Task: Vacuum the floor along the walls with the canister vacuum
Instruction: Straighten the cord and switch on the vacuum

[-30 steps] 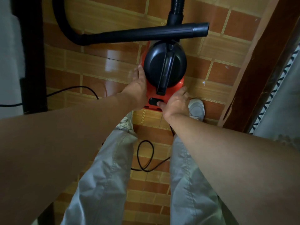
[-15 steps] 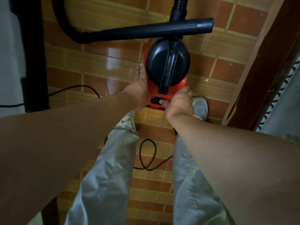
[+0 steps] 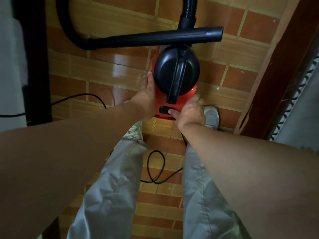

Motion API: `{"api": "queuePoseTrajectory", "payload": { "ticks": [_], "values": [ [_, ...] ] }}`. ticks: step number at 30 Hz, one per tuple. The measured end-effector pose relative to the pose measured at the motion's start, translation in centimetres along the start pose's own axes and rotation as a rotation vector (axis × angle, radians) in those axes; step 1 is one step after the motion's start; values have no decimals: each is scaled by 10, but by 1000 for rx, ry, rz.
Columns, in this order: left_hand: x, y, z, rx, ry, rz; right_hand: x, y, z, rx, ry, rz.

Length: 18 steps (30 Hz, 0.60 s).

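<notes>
the vacuum (image 3: 174,78) stands on the tiled floor (image 3: 103,69) directly ahead of the person's feet: red body, black domed top, black handle along the top. the left hand (image 3: 146,102) lies flat against the left side of the body, fingers straight and curled round nothing. the right hand (image 3: 189,112) grips the rear right corner, fingers curled round the red edge, thumb pressed on the black switch (image 3: 165,110) at the rear. the hose (image 3: 188,11) leaves the front of the vacuum and exits the top of the view. the wand (image 3: 155,38) lies crosswise at the front of the vacuum, open end to the right; contact between the two cannot be told. a cord (image 3: 155,169) loops on the floor between the trousers (image 3: 110,195). a white shoe (image 3: 211,118) sits just right of the right hand. a wooden frame (image 3: 276,75) runs along the right
</notes>
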<state>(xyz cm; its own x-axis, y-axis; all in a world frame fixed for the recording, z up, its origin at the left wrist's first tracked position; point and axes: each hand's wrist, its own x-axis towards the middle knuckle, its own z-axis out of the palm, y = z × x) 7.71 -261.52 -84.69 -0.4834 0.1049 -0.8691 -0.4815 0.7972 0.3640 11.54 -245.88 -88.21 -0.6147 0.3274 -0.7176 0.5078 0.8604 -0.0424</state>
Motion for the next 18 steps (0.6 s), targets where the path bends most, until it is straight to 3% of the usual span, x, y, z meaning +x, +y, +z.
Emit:
{"api": "queuePoseTrajectory", "payload": {
  "ticks": [9, 18],
  "values": [
    [0, -9, -6, 12, -10, -14, -4, -1, -20, -17, -133, 7],
    [-64, 24, -53, 74, 60, -130, -28, -10, -114, 23, -127, -131]
  ]
}}
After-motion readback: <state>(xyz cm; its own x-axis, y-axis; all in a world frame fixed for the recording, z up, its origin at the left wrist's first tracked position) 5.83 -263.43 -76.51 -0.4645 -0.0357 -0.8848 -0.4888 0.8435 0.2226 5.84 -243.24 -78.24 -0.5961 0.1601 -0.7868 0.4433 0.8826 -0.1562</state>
